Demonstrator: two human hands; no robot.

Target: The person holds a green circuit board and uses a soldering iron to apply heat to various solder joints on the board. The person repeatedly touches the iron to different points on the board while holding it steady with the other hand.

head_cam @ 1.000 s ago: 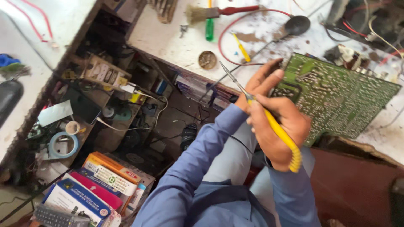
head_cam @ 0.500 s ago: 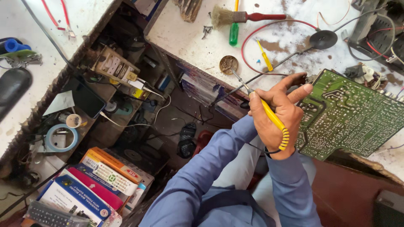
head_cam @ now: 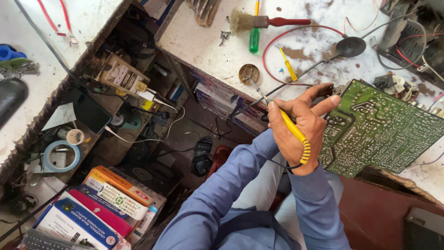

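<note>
A small round brass-coloured tin [head_cam: 249,73] sits on the white bench, up-left of the right hand [head_cam: 299,129]. That hand's fingers grip a yellow-handled soldering iron [head_cam: 287,124], its long axis slanting up-left, tip touching the tin. Right of the right hand lies a green circuit board [head_cam: 386,127]; the left hand, mostly hidden, seems to hold its edge.

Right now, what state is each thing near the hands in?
Soldering iron: held in the right hand, tip at the small round tin.
Circuit board: solder side up, tilted off the bench edge.
Left hand: hidden behind the right.
Brush: lying flat.
Green screwdriver: lying untouched.
</note>
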